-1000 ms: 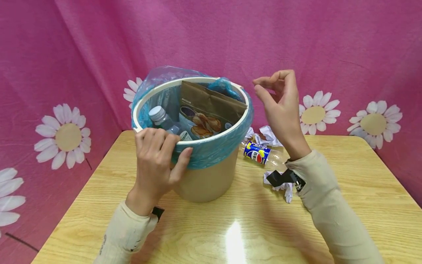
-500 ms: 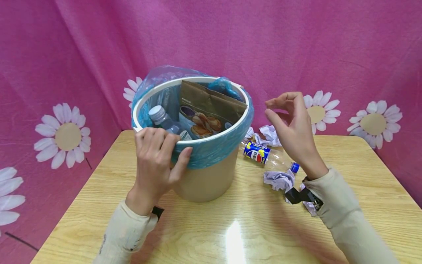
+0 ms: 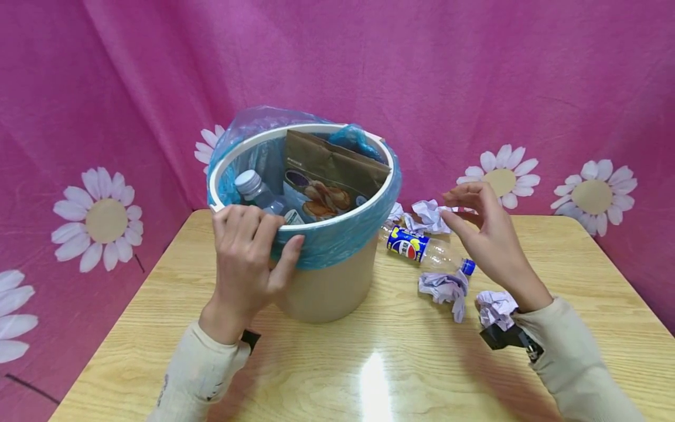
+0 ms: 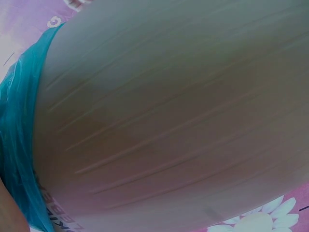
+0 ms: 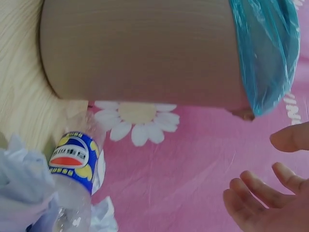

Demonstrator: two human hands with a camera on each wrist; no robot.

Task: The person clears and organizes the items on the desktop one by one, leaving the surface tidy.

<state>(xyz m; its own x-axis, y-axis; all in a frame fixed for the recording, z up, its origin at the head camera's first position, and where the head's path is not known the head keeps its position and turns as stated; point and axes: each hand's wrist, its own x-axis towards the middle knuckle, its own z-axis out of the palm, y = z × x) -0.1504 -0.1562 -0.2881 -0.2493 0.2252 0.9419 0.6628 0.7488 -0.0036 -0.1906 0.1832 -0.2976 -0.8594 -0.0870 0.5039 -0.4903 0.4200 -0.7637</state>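
Note:
A beige bin (image 3: 327, 293) stands on the table, lined with a blue plastic bag (image 3: 337, 246) folded over its white rim. My left hand (image 3: 245, 258) grips the near left rim, fingers over the edge and thumb outside. Inside the bin are a clear bottle with a white cap (image 3: 249, 180) and a brown snack packet (image 3: 337, 161). To the right of the bin, my right hand (image 3: 493, 240) hovers with loosely bent fingers and holds nothing; the right wrist view shows its fingers (image 5: 260, 188) apart from the thumb. Below and left of it lies a blue-labelled drink bottle (image 3: 406, 243).
Crumpled paper lies around the drink bottle: one ball (image 3: 443, 286) in front, another (image 3: 495, 308) near my right wrist, more pieces (image 3: 426, 217) behind. A pink flowered curtain (image 3: 369, 64) closes off the back and sides of the wooden table (image 3: 422, 375).
My right hand has moved down and to the right, away from the bin's rim, uncovering the bottle's blue cap and the paper balls. My left hand stays on the rim.

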